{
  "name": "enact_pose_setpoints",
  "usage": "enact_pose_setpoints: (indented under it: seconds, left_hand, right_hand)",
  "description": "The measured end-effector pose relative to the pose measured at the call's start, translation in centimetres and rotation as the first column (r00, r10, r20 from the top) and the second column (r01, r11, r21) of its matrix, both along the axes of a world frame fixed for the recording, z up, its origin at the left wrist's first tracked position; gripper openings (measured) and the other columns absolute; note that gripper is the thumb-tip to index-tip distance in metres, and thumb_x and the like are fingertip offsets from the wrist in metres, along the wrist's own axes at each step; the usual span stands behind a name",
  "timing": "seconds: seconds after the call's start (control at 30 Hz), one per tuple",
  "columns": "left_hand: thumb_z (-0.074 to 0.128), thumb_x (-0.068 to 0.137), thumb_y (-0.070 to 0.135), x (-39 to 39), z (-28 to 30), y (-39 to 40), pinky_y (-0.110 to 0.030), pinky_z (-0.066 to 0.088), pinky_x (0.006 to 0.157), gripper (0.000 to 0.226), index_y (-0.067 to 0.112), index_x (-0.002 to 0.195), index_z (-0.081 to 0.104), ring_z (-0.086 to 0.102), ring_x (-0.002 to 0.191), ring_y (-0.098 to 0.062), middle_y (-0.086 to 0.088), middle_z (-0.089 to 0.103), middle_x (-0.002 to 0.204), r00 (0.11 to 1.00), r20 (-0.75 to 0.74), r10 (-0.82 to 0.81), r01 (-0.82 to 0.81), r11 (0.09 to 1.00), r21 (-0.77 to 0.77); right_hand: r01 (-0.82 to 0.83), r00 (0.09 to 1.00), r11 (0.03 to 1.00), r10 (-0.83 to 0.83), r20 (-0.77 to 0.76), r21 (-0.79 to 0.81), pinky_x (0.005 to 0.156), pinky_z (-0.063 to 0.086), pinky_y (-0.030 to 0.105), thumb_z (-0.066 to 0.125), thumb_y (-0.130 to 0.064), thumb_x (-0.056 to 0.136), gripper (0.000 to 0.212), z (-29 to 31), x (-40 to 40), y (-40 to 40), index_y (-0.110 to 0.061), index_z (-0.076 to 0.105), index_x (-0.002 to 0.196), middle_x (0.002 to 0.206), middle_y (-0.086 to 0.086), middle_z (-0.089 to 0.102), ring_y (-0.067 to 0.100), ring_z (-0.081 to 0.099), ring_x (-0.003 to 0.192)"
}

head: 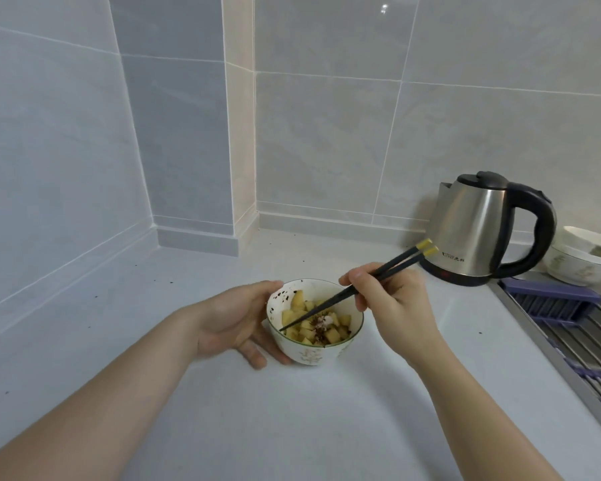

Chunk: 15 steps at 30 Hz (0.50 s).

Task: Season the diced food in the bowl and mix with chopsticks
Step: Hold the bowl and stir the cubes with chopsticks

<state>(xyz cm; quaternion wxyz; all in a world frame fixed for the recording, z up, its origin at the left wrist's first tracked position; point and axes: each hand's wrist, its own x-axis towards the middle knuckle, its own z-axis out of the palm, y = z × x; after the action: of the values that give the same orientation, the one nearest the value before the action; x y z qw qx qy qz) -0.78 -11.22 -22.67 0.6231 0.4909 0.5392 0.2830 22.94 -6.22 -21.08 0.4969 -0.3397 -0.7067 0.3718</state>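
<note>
A small white bowl [311, 354] stands on the pale counter [222, 411]. Inside it lie yellow diced pieces [304, 324] topped with dark red and white seasoning [321, 321]. Dark specks cling to the bowl's inner left wall. My left hand [233, 321] grips the bowl from its left side, thumb at the rim and fingers curled under. My right hand [392, 303] holds a pair of black chopsticks [389, 267] with yellow ends. Their tips dip into the diced pieces at the bowl's left side.
A steel electric kettle [479, 230] with a black handle stands at the back right. Beside it are stacked white bowls [583, 258]. A metal drying rack [576, 338] with purple bars lies over the sink on the right. Tiled walls form a corner behind.
</note>
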Motion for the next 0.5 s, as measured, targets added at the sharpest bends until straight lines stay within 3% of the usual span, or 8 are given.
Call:
enact_pose_setpoints:
  seconds: [0.17, 0.27, 0.5]
  left_hand:
    - [0.032, 0.108, 0.045, -0.3, -0.4, 2.2, -0.036, 0.059, 0.060, 0.057, 0.006, 0.132, 0.065, 0.069, 0.104, -0.049, -0.029, 0.072, 0.122, 0.997, -0.052, -0.051, 0.050, 0.999, -0.013]
    - [0.033, 0.109, 0.045, -0.1, -1.1, 2.6, -0.033, 0.056, 0.053, 0.055, 0.006, 0.128, 0.067, 0.072, 0.093, -0.047, -0.029, 0.075, 0.113, 0.999, -0.038, 0.021, -0.019, 0.999, 0.043]
    - [0.035, 0.110, 0.037, 0.4, -1.5, 2.7, -0.035, 0.052, 0.054, 0.046, 0.009, 0.120, 0.070, 0.074, 0.083, -0.047, -0.026, 0.078, 0.102, 0.991, -0.039, 0.125, -0.119, 0.983, 0.138]
  right_hand:
    - [0.115, 0.989, 0.986, -0.103, 0.103, -0.123, 0.053, 0.044, 0.012, 0.063, -0.031, 0.099, 0.032, 0.1, 0.6, 0.8, -0.015, 0.077, 0.075, 0.058, 0.003, 0.070, 0.003, 0.057, 0.049]
    - [0.121, 0.978, 0.973, -0.084, 0.189, -0.195, 0.051, 0.046, 0.017, 0.062, -0.034, 0.099, 0.035, 0.2, 1.0, 1.3, -0.013, 0.076, 0.073, 0.064, 0.003, 0.075, 0.009, 0.052, 0.047]
    - [0.175, 0.968, 0.953, -0.120, 0.221, -0.246, 0.052, 0.042, 0.025, 0.066, -0.038, 0.095, 0.041, -0.5, 1.1, 2.2, -0.006, 0.058, 0.071, 0.059, 0.004, 0.070, 0.012, 0.054, 0.049]
